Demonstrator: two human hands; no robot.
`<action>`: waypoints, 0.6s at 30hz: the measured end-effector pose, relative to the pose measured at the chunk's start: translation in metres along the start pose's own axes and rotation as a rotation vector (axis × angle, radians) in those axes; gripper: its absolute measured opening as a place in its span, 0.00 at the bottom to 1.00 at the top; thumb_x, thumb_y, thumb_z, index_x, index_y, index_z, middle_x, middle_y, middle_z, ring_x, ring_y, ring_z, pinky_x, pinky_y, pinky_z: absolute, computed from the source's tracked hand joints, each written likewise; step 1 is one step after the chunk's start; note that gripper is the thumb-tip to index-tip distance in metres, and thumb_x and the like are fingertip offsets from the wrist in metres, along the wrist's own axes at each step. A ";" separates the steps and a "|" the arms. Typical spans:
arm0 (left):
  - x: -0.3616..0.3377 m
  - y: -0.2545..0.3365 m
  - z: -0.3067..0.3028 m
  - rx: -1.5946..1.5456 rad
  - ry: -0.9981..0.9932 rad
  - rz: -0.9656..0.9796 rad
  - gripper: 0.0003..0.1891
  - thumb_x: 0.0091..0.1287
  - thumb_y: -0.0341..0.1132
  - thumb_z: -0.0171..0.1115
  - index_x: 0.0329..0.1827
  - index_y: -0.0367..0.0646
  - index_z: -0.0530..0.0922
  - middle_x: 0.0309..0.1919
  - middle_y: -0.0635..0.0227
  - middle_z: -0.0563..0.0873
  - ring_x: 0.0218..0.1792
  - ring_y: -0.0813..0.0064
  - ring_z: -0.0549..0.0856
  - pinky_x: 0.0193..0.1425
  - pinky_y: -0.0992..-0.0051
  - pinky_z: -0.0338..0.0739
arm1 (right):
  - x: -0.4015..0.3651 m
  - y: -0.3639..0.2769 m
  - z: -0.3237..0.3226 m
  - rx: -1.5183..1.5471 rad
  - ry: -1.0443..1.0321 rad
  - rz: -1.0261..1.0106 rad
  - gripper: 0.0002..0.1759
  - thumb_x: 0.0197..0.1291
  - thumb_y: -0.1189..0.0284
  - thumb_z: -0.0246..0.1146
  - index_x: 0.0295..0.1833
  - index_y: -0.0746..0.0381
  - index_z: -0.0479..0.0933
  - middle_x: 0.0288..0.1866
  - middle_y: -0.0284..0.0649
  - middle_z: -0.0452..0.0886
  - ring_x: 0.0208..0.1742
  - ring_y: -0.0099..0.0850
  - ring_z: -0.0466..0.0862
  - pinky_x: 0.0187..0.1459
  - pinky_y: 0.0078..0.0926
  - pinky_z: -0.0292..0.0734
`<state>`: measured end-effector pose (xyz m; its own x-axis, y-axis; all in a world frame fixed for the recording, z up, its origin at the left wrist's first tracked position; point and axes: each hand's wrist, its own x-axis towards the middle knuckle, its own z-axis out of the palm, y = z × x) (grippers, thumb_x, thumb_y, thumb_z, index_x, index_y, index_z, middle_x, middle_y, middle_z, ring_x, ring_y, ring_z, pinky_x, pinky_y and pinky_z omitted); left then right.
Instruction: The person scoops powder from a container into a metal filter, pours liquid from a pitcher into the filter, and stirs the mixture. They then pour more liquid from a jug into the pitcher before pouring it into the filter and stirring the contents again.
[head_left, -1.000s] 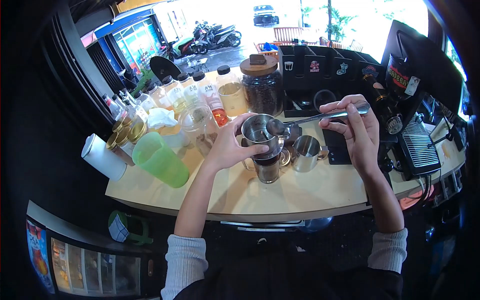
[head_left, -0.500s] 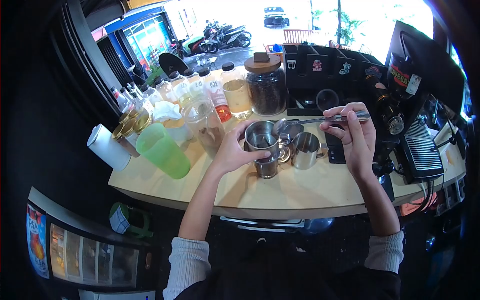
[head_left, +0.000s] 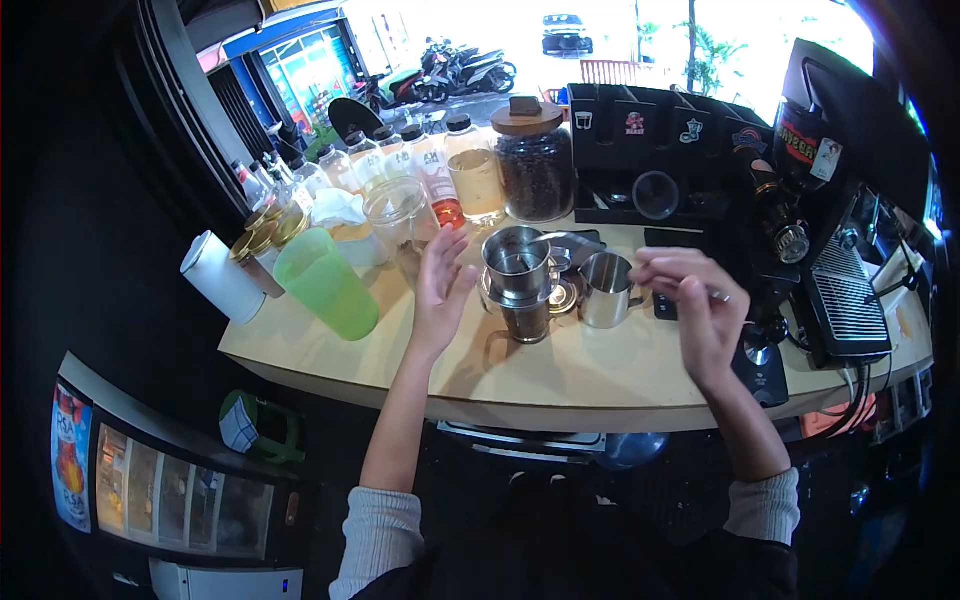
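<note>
Nearest: counter [head_left: 640, 370] edge. Right hand [head_left: 705, 310] up over it, pinching a spoon [head_left: 721, 296], head pointed at the metal cup's rim. Spoon is blurred; can't tell if it touches. Left hand [head_left: 438, 300] open, holding nothing, just beside the cup.

Metal cup [head_left: 516, 267] sits upright on a small glass [head_left: 527, 325]. Tall narrow stack, no hand steadying it. Main risk, I'd say: a spoon knock on the rim or a brush from the left fingers shifts or tips the cup, spills whatever's inside. Contents not readable from here.

Steel jug [head_left: 604, 292] stands close on the right, under the spoon's path. A low wrist could catch it.

Green tumbler [head_left: 325, 285] and clear jar [head_left: 403, 225] left of the left hand; a wide elbow or hand swing could clip them. Farther back: bottles [head_left: 474, 180], bean jar [head_left: 536, 175], black organizer [head_left: 640, 150]. Outside, motorbikes [head_left: 470, 72].
</note>
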<state>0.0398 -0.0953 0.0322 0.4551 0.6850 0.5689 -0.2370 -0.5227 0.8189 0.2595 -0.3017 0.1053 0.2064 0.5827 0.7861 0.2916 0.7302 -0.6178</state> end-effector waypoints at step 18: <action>-0.070 -0.012 -0.101 0.106 0.248 -0.161 0.28 0.68 0.29 0.60 0.70 0.40 0.62 0.62 0.61 0.74 0.61 0.71 0.75 0.61 0.72 0.70 | -0.048 0.133 0.159 -0.859 -0.777 -0.438 0.21 0.54 0.72 0.59 0.53 0.70 0.73 0.52 0.45 0.77 0.46 0.32 0.81 0.45 0.25 0.79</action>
<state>-0.0760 -0.0855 -0.0094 0.2534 0.8591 0.4448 -0.0820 -0.4390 0.8947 0.1395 -0.1759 -0.0180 -0.5860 0.6198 0.5219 0.7750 0.6169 0.1375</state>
